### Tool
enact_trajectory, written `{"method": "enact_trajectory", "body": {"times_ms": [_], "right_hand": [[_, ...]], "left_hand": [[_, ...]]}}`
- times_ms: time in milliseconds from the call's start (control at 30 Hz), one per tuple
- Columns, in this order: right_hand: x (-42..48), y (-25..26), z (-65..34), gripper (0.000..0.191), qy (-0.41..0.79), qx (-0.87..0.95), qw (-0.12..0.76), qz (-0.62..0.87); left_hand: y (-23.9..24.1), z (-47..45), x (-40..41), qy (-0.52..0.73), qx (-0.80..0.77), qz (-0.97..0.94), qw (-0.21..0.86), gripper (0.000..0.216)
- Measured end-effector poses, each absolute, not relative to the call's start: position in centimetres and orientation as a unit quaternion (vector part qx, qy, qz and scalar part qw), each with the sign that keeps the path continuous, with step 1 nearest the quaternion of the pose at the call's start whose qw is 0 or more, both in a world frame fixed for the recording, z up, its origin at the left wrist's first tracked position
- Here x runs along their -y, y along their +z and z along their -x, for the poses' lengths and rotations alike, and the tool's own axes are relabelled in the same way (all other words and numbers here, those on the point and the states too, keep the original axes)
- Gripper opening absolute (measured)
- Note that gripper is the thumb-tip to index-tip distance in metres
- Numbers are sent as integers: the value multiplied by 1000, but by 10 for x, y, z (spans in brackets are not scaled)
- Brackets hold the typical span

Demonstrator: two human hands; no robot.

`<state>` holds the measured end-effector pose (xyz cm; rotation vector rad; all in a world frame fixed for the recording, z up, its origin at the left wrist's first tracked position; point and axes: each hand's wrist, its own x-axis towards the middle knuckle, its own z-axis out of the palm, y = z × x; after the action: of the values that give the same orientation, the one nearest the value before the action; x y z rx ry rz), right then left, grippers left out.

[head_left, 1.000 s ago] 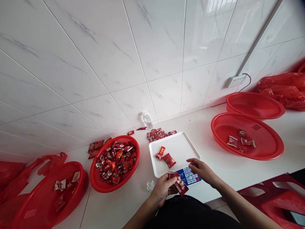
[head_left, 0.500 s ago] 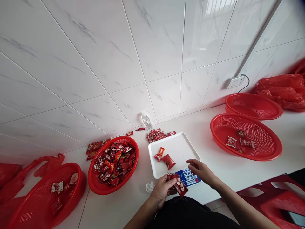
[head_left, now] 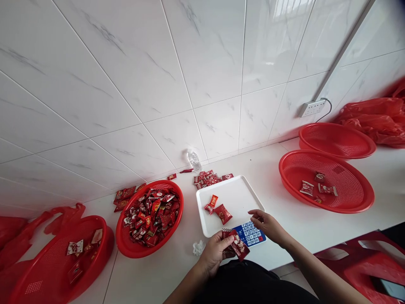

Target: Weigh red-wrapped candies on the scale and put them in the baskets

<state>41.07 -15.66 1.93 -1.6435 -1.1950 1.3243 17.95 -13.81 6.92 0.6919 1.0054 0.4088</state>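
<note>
Packets of flat, shiny dark red wrap (head_left: 241, 250) sit low in the middle of the frame, pinched under the thumb of the left hand (head_left: 217, 248). The top one is long, and it slants from upper left to lower right. The right hand (head_left: 268, 225) is up and to the right of them, not touching; its fingers bend loosely, a bit apart, and no packet shows in it. Between the hands is a flat blue keypad with white keys (head_left: 247, 239). Just past it, a shallow white tray (head_left: 245, 192) holds a puffy red packet (head_left: 223, 214), nearer the left hand. Farther up, a heap of small red packets (head_left: 207, 180) lies by the tray.
</note>
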Motion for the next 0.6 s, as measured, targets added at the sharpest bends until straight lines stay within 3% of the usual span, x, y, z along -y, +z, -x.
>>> {"method": "enact_trajectory", "body": {"times_ms": [133,233,433,600], "right_hand": [[137,0,-447,34,348,504,298,732],[113,-12,-486,44,250,471,205,821],[90,-22,-548,61,245,394,153,873],[107,-16,-537,65,255,360,164,882]], "left_hand": [[72,-180,129,211,-491,-237,812,35],[75,-182,117,242,-518,-177,801,36],[88,-198,95,253,-504,-220,796,39],[91,-221,83,253,-500,-283,778,37]]}}
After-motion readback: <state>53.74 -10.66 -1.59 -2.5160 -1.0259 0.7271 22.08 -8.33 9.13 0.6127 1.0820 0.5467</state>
